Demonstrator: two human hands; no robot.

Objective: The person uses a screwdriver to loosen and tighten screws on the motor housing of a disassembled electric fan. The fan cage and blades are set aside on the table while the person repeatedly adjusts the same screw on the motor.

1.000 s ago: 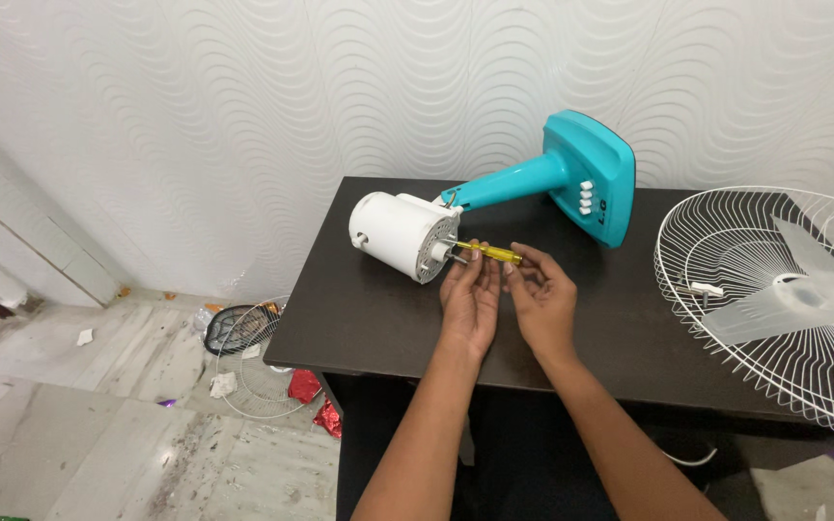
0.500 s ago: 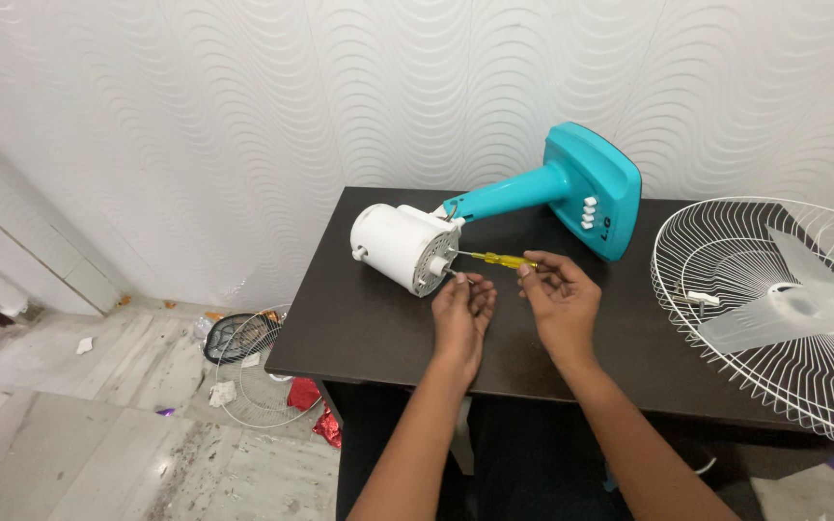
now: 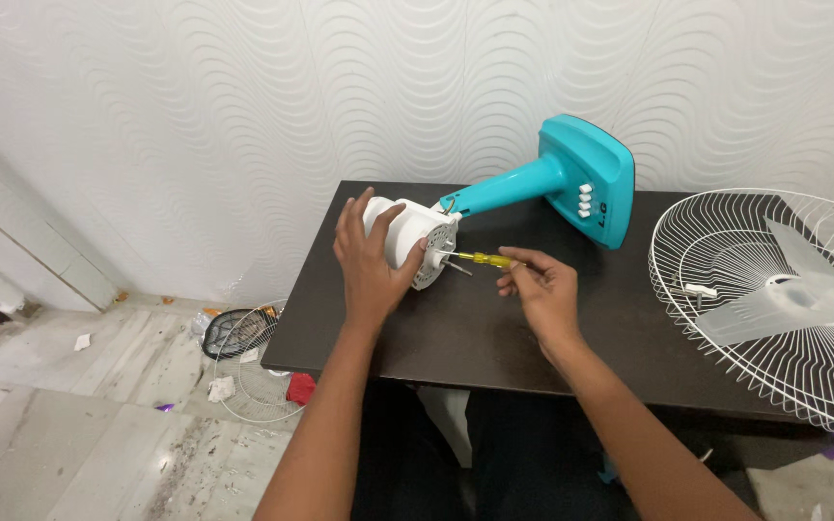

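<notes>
Head view: the left hand (image 3: 371, 260) lies over the white motor (image 3: 407, 239) of a dismantled fan, fingers (image 3: 351, 214) spread across its housing and the thumb by the round front plate, pressing it steady on the dark table (image 3: 475, 333). The right hand (image 3: 541, 289) pinches a yellow-handled screwdriver (image 3: 480, 259) between thumb and fingertips; the blade points left, its tip at the front plate just beside the left thumb, near the bare shaft that sticks out there.

The motor lies on its side, joined to the teal stand (image 3: 571, 183), which rests beyond the right fingers against the wall.

As for progress, the stripping looks well advanced: the wire guard (image 3: 726, 289) with the pale blade (image 3: 784, 299) lying in it sits well apart to the right of the right hand, already off the motor. What seems left is the work at the front plate itself, where the screwdriver is now set. Whether any screw is already out I cannot tell; they are too small to see.
</notes>
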